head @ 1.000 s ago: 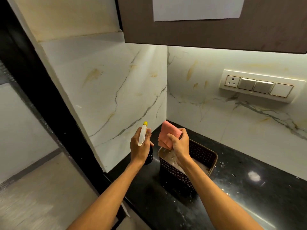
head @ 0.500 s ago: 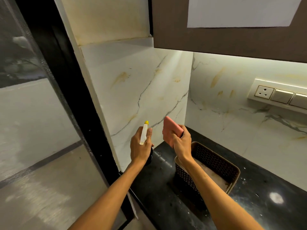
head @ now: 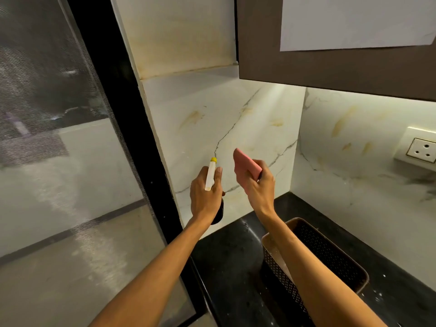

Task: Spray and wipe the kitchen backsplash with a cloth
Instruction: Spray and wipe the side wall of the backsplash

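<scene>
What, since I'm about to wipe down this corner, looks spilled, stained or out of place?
White specks dot the black countertop right of the perforated basket, like dried splashes. The marble backsplash shows yellowish patches, possibly just veining. Nothing looks tipped or broken.

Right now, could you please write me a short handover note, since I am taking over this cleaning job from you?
Left hand grips the spray bottle, nozzle aimed at the side backsplash panel.
Right hand holds the folded pink cloth raised in front of that panel, apparently short of it.
A perforated basket stands on the black counter, under the right forearm.
Done: both tools are in hand; no spray or wipe marks show on the marble.
Left: spray, then wipe the side panel and the back panel around the socket.
</scene>
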